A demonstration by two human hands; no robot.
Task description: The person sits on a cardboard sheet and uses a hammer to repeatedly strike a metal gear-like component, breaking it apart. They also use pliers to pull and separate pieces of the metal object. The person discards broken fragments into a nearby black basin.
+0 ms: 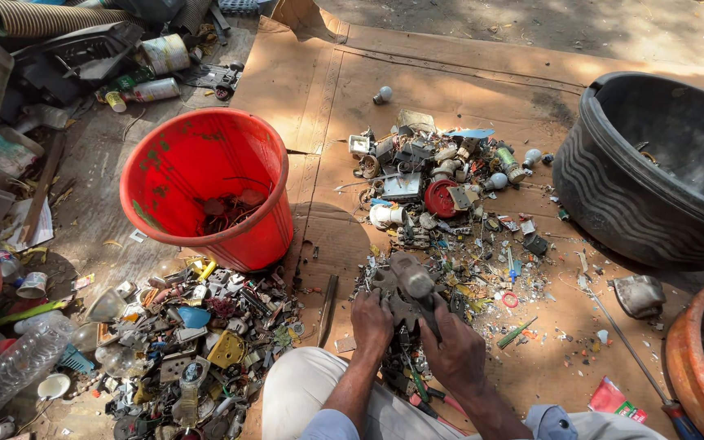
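Left hand and right hand side by side, fingers curled.

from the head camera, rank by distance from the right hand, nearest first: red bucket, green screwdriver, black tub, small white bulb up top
1. green screwdriver, just right of the right hand
2. red bucket, upper left
3. black tub, upper right
4. small white bulb, far top

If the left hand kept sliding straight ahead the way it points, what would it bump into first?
Probably the grey metal part that the left hand already grips together with the right hand. Beyond that lies the scrap pile on the cardboard, though depth is hard to judge.
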